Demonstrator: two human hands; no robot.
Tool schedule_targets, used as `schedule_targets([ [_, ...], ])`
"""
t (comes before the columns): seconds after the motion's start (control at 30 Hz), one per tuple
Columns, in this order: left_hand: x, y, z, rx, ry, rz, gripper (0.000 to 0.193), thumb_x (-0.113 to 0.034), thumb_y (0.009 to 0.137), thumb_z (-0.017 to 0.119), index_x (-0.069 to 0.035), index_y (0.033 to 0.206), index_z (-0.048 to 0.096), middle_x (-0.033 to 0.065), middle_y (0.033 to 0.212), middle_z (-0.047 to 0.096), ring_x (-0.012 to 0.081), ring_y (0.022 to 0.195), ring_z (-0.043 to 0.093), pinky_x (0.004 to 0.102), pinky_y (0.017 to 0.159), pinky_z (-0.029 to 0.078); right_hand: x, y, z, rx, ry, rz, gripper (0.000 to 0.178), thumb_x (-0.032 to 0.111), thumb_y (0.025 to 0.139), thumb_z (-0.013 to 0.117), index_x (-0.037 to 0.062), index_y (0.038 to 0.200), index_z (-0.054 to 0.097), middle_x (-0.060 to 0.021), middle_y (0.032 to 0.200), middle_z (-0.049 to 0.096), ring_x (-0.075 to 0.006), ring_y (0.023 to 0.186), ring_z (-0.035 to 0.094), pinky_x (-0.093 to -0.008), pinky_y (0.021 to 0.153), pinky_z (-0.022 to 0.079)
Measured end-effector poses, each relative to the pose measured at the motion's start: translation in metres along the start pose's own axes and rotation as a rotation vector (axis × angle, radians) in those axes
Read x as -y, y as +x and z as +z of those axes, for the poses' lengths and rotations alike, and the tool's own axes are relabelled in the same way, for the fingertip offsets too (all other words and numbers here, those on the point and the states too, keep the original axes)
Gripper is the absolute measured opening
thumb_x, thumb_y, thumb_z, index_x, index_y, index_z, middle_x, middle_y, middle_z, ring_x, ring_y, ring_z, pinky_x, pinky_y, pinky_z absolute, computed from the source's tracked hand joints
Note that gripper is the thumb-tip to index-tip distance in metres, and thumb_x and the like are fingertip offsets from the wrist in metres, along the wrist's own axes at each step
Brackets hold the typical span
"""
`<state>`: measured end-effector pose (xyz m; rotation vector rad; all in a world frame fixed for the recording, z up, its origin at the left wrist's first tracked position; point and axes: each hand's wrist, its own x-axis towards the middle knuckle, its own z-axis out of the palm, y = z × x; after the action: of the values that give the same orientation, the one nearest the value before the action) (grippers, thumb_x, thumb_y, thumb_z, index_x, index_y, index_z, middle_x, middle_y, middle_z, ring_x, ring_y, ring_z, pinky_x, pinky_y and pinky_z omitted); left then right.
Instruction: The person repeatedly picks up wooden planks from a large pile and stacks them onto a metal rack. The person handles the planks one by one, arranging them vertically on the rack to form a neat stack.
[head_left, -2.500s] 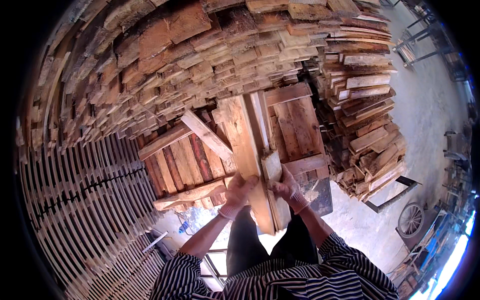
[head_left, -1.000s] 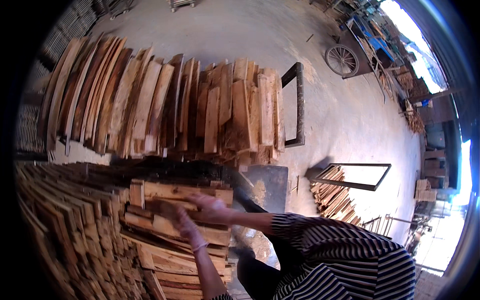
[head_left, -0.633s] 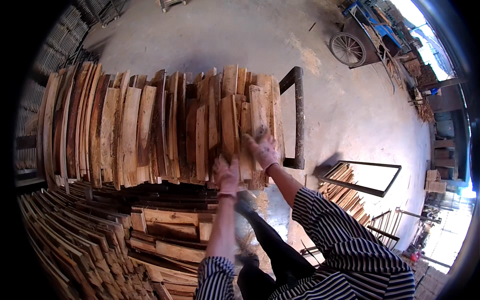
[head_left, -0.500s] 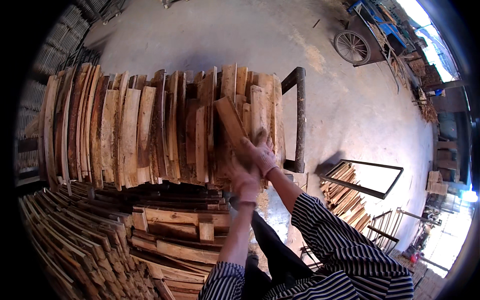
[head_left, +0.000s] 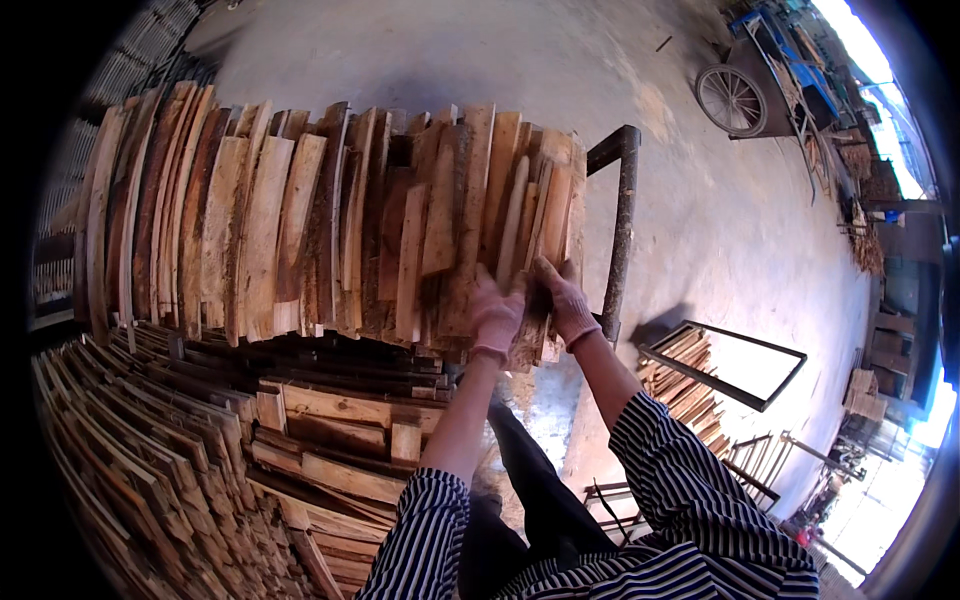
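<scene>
Both hands wear pale pink work gloves and are at the near ends of rough wooden boards, packed side by side in a long row. My left hand [head_left: 495, 315] is closed at the lower end of a narrow pale board [head_left: 513, 215], its thumb on the right side. To its right, my right hand [head_left: 568, 302] bends its fingers over the end of another wooden board [head_left: 553, 215] near the row's right end. The palms and the undersides of the boards are hidden. A shorter board [head_left: 440, 215] lies on top, just left of my left hand.
A dark metal frame post [head_left: 625, 220] bounds the row's right end. Below left are more stacked boards [head_left: 150, 470]. On the floor to the right, a metal frame [head_left: 715, 370] stands around a smaller wood pile [head_left: 685, 385]. A cart with a spoked wheel [head_left: 732, 100] stands far right.
The board held slantwise between my hands is no longer tilted out of the row. My hands have moved apart, the right one further right. The view has shifted slightly.
</scene>
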<state>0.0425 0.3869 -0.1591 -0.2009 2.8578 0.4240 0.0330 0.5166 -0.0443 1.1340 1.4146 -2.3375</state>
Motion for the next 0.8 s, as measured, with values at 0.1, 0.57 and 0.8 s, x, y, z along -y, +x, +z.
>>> schedule_targets([
  [0.1, 0.043, 0.006, -0.020, 0.487, -0.750, 0.082, 0.071, -0.051, 0.102, 0.062, -0.002, 0.152, 0.050, 0.0290, 0.140, 0.062, 0.0462, 0.124, 0.063, 0.0484, 0.106, 0.053, -0.006, -0.030, 0.020, 0.167, -0.137, 0.082, 0.061, 0.037, 0.092, 0.084, -0.0031, 0.131, 0.061, -0.0125, 0.117, 0.072, -0.0257, 0.101, 0.072, -0.0359, 0.092, 0.061],
  [0.57, 0.169, -0.394, -0.148, 0.047, -1.242, -0.612, 0.060, -0.042, 0.104, 0.065, -0.002, 0.147, 0.053, 0.0143, 0.134, 0.068, 0.0248, 0.121, 0.065, 0.0375, 0.101, 0.055, -0.153, -0.287, 0.029, 0.716, -0.556, 0.264, 0.083, 0.014, 0.078, 0.089, 0.0022, 0.148, 0.044, -0.0123, 0.129, 0.066, -0.0243, 0.114, 0.067, -0.0388, 0.097, 0.058],
  [0.8, 0.277, -0.549, -0.116, -0.540, -1.543, -0.966, 0.077, -0.059, 0.099, 0.067, -0.001, 0.147, 0.052, 0.0111, 0.134, 0.063, 0.0225, 0.121, 0.060, 0.0364, 0.102, 0.051, -0.284, -0.394, 0.105, 1.250, -0.858, 0.413, 0.102, 0.035, 0.072, 0.099, -0.0008, 0.150, 0.045, -0.0209, 0.136, 0.063, -0.0331, 0.126, 0.062, -0.0429, 0.107, 0.053],
])
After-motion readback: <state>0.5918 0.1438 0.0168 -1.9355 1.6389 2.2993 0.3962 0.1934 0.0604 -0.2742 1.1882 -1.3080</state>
